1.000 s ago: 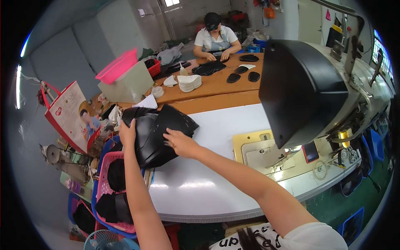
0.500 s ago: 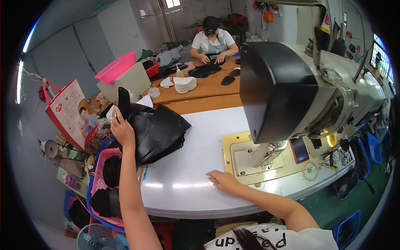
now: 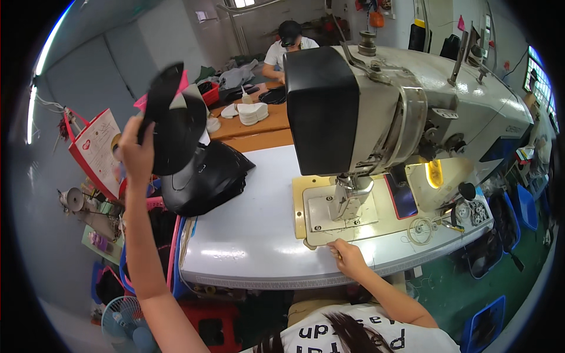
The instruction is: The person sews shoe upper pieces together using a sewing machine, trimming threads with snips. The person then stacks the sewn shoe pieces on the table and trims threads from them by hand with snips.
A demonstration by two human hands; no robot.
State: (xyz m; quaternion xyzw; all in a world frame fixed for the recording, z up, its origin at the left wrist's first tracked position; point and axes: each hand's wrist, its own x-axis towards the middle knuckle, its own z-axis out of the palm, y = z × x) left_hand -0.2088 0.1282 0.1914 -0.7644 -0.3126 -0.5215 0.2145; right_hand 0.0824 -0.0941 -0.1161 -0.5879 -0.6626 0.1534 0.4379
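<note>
My left hand (image 3: 137, 154) is raised at the left, its fingers closed on a curved black leather-like piece (image 3: 179, 138). The piece hangs over a fanned stack of similar black pieces (image 3: 209, 185) on the white table's left end. My right hand (image 3: 349, 259) is closed at the table's front, just below the sewing machine's pale bed plate (image 3: 300, 220). A small yellowish bit shows at its fingers, too small to name. Above the plate stands the sewing machine's needle and presser-foot area (image 3: 351, 197), with the big black-fronted head (image 3: 322, 112) over it.
Pink and blue baskets (image 3: 173, 253) with black pieces stand left of the table, near a blue fan (image 3: 126, 323). Beyond is a brown table (image 3: 259, 132) with white shaped pieces (image 3: 252, 113), where a co-worker (image 3: 291, 47) sits. Thread (image 3: 421, 229) lies right of the plate.
My left hand has lifted the black piece off the stack, up and leftward. My right hand has moved right, to the plate's corner, and its fingers have closed. The view has shifted.
</note>
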